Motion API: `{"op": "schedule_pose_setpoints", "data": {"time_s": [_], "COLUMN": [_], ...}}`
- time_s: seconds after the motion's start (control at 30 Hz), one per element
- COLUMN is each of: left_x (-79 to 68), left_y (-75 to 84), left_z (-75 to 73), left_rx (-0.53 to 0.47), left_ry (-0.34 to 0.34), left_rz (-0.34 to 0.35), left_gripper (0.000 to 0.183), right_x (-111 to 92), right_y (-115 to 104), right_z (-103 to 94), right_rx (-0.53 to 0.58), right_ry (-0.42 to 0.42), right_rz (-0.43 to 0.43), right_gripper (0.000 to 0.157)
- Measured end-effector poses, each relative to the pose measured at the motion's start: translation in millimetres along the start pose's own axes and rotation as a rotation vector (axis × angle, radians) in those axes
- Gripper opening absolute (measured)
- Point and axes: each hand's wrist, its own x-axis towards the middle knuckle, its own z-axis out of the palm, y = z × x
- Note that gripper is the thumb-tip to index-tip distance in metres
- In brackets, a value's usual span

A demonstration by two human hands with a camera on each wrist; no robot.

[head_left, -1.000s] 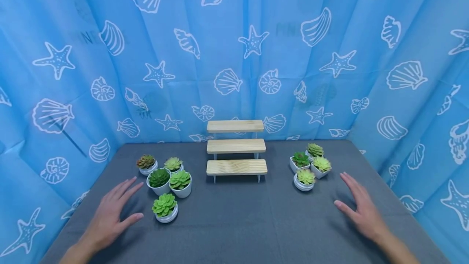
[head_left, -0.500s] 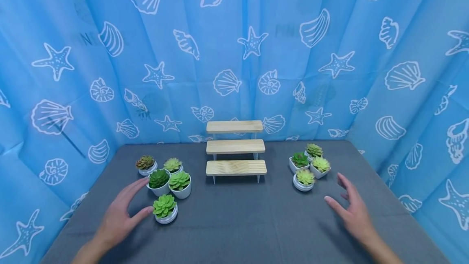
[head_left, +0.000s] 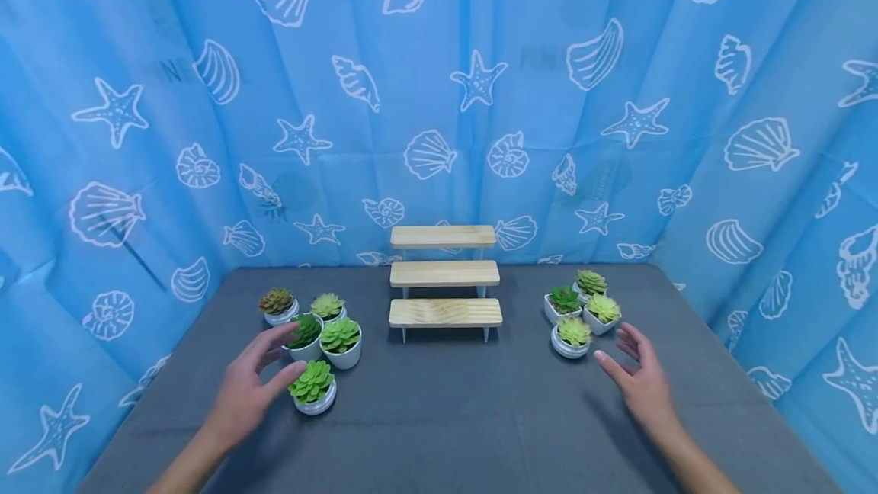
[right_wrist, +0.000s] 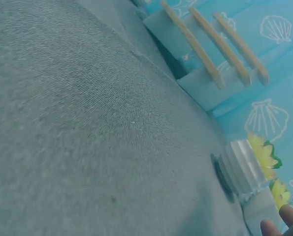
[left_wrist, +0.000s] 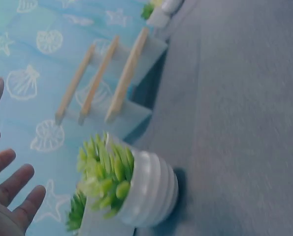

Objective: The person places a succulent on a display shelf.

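My left hand [head_left: 248, 383] hovers at the left group of potted succulents, fingers spread and holding nothing. Its thumb tip overlaps the bright green succulent [head_left: 312, 381] in a ribbed white pot, and its fingers partly cover the dark green succulent [head_left: 306, 331]. In the left wrist view the ribbed white pot [left_wrist: 153, 189] stands below the loosely bent fingers. My right hand [head_left: 643, 381], also holding nothing, is just right of the front yellow-green succulent [head_left: 573, 332] in its ribbed white pot. In the right wrist view, fingertips [right_wrist: 289, 215] show beside the pots at the lower right corner.
A three-step wooden stand [head_left: 446, 313] is at the back middle, its steps bare. Beside the left hand are a reddish succulent [head_left: 277, 302], a pale one [head_left: 328, 306] and a light green one [head_left: 341, 336]. Several pots cluster at right. A blue shell-print curtain [head_left: 439, 97] encloses the grey table [head_left: 439, 418].
My left hand has moved right and is now over the edge of the left pots. My right hand has moved left, closer to the right pots. The pots stay in place.
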Motion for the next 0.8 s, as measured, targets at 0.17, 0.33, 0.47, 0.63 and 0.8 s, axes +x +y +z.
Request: {"op": "schedule_pose_setpoints", "data": {"time_s": [0.17,0.33,0.47,0.63,0.8], "left_x": [6.2,11.7,16.9,22.2,26.7], "left_y": [29.6,30.5,28.8,36.4,50.7], "left_z": [4.7,15.7,28.4,43.5,55.1], "left_rx": [-0.086,-0.205,-0.288,-0.324,-0.346], "left_ry": [-0.027,-0.048,-0.050,-0.040,-0.008], "left_rz": [-0.051,-0.103,-0.082,-0.079,-0.141], "left_gripper": [0.044,0.041,0.040,0.039,0.038], "right_x": [-1.7,3.3,7.9,11.1,13.4], "right_y": [-15.2,-18.4,-17.7,-16.2,-14.3], "right_z": [2.6,8.8,15.2,23.3,30.0], "right_rx": [0.068,0.088,0.084,0.093,0.102], "right_ry": [-0.001,0.013,0.025,0.016,0.011], "right_rz": [0.048,0.077,0.091,0.098,0.101], "right_gripper": [0.073,0.073,0.073,0.073,0.076]}}
